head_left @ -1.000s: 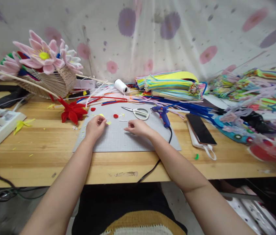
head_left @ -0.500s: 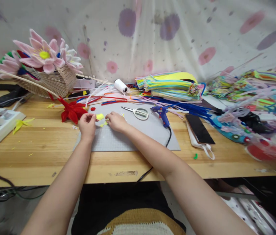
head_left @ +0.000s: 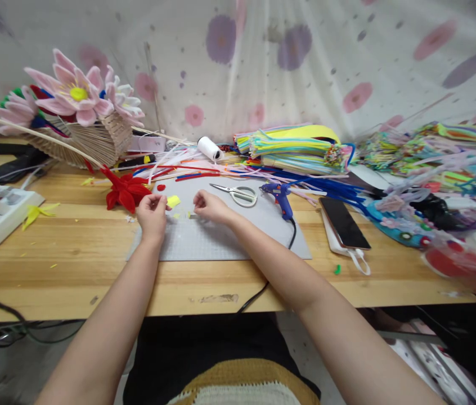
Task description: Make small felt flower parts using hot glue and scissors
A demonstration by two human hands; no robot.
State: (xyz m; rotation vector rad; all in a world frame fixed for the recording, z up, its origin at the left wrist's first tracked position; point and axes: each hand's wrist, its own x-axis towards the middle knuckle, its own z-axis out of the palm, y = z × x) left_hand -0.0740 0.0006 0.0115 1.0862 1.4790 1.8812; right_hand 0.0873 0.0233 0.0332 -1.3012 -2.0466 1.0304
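Observation:
My left hand (head_left: 152, 216) is above the left part of the grey cutting mat (head_left: 221, 242), thumb and fingertips pinched together; what they hold is too small to make out. Just past its fingertips lies a yellow scrap (head_left: 173, 201), with smaller yellow bits on the mat beside it. My right hand (head_left: 209, 206) has its fingers curled in a pinch over the middle of the mat. A small yellow piece (head_left: 191, 215) shows at its fingertips, and whether it is gripped I cannot tell. A red fuzzy flower (head_left: 125, 191) on a stick lies left of my left hand.
Scissors (head_left: 240, 194) and a blue glue gun (head_left: 279, 198) lie on the mat's right side. A phone (head_left: 344, 223) rests further right. Pipe-cleaner bundles (head_left: 297, 146) line the back. A basket of pink flowers (head_left: 107, 140) and a white power strip (head_left: 1, 219) stand left.
My right hand has moved a little to the right, away from my left hand, widening the gap between them. My left hand has stayed nearly in place.

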